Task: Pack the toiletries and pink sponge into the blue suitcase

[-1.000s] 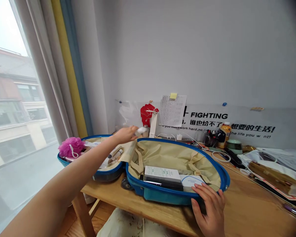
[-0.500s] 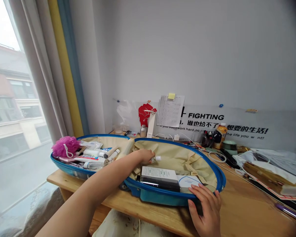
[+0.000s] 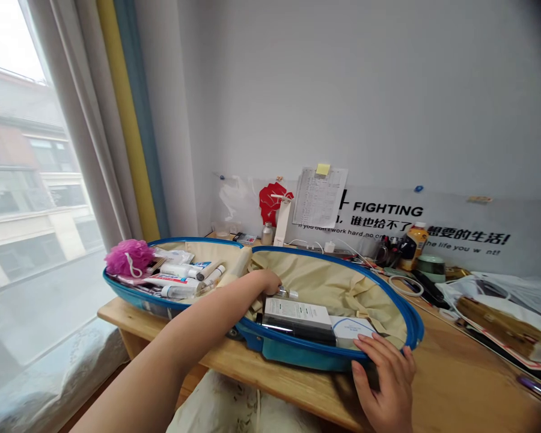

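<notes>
My left hand (image 3: 270, 282) reaches into the right half of an open blue suitcase (image 3: 306, 357). Its fingers are closed around a small clear bottle (image 3: 289, 293) that lies low against the beige lining; part of the bottle is hidden by the hand. My right hand (image 3: 385, 376) rests at the front right rim, fingers stretched over the edge and thumb apart outside. Just beyond those fingers lies a white box (image 3: 349, 328). Left of it are a grey-white printed box (image 3: 296, 311) and a glossy black box (image 3: 297, 333) along the front wall.
In the suitcase's left half are a purple bath puff (image 3: 128, 258), several tubes and small bottles (image 3: 180, 291). The wooden desk (image 3: 451, 373) carries an orange-labelled bottle (image 3: 413, 245), a green-lidded jar (image 3: 431, 268), cables and a brown pouch (image 3: 496, 325) at right.
The view has shifted slightly, so everything sits a little further right. My left hand has sunk slightly lower into the suitcase with the small bottle. My right hand stays on the rim.
</notes>
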`<state>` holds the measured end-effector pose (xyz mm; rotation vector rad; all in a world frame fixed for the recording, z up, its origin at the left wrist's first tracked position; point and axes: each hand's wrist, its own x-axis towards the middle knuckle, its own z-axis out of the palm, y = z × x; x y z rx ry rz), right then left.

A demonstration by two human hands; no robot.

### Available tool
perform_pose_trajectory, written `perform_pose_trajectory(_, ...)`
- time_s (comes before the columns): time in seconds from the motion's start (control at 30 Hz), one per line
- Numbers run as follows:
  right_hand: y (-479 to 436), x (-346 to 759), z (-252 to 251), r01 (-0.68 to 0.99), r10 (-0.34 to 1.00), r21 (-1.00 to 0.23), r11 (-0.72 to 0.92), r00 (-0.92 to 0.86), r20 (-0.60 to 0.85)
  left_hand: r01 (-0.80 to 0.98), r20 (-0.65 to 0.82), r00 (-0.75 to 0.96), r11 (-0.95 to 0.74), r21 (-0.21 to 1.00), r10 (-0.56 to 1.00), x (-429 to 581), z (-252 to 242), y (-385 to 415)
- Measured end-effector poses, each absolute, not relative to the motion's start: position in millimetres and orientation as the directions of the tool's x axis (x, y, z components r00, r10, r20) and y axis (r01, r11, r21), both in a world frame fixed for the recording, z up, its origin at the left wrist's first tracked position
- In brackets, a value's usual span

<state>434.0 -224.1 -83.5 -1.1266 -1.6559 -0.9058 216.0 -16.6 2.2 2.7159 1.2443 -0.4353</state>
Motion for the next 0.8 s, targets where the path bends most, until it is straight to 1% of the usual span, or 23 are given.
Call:
perform_pose_trajectory(0.07,-223.9,434.5,-84.3,0.948,0.283,0.071,0.309,-0.163,0.945,0.765,-0.319,0.613,-0.644,0.011,0.723,216.2,3.4,-19.6)
perform_pose_trajectory(0.13,-223.7,434.6,-84.4,0.948,0.281,0.073,0.310,-0.165,0.945,0.774,-0.277,0.616,-0.632,0.040,0.738,216.9,7.2,-23.6)
perform_pose_trajectory(0.2,-223.6,434.1,-83.9,0.947,0.275,0.082,0.310,-0.172,0.946,0.781,-0.180,0.621,-0.620,0.071,0.763,216.5,14.8,-26.5)
perform_pose_trajectory(0.27,-223.6,433.4,-83.1,0.948,0.272,0.086,0.305,-0.173,0.946,0.794,-0.041,0.606,-0.601,0.093,0.794,211.9,26.4,-25.9)
perform_pose_trajectory(0.33,-223.8,432.7,-82.3,0.948,0.270,0.088,0.305,-0.175,0.947,0.821,0.087,0.555,-0.562,0.099,0.827,199.1,40.3,-20.9)
perform_pose_trajectory(0.4,-224.2,432.2,-81.7,0.947,0.269,0.084,0.311,-0.173,0.948,0.862,0.149,0.482,-0.498,0.093,0.863,175.2,53.4,-12.7)
perform_pose_trajectory(0.47,-224.6,432.0,-81.4,0.945,0.272,0.070,0.320,-0.163,0.948,0.902,0.121,0.416,-0.426,0.072,0.901,140.8,62.9,-4.6)
perform_pose_trajectory(0.53,-224.7,431.9,-81.4,0.944,0.279,0.056,0.324,-0.152,0.948,0.931,0.025,0.362,-0.363,0.032,0.932,100.4,67.9,-0.2)
perform_pose_trajectory(0.67,-224.8,431.1,-81.8,0.942,0.282,0.038,0.333,-0.138,0.949,0.960,-0.200,0.243,-0.266,-0.093,0.949,26.0,67.9,-6.6)
perform_pose_trajectory(0.8,-225.5,428.5,-79.6,0.938,0.267,0.041,0.343,-0.139,0.954,0.957,-0.309,0.155,-0.220,-0.188,0.938,-18.0,59.1,-16.4)
